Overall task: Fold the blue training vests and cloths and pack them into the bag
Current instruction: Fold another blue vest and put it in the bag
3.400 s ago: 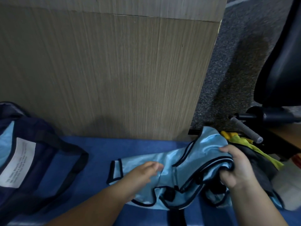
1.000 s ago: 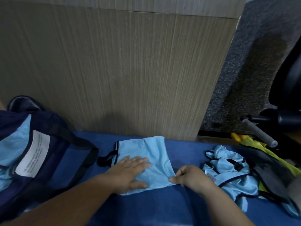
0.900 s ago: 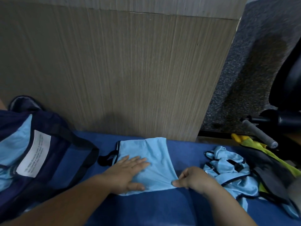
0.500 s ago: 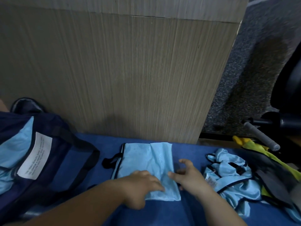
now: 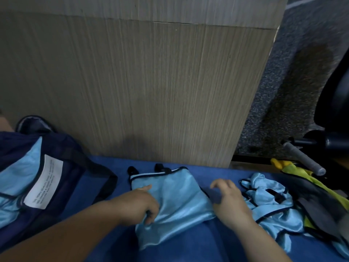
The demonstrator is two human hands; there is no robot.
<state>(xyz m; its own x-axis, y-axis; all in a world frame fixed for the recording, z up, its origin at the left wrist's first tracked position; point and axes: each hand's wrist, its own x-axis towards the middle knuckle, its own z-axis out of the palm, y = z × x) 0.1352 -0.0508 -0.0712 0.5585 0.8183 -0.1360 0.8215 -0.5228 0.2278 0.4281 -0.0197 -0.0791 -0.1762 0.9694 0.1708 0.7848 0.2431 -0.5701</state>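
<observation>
One folded vest (image 5: 175,197), left hand (image 5: 139,205) fingers clamped on its edge. Just right of them, right hand (image 5: 229,200) fingers spread loose, empty.

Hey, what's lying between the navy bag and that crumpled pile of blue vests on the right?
The folded light-blue vest lies on the blue mat between the navy bag and the crumpled vests, as the head view shows.

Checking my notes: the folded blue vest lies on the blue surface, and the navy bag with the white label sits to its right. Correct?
Not quite: the head view shows the navy bag with the white label to the left of the folded blue vest, not its right. The vest does lie on the blue surface.
</observation>
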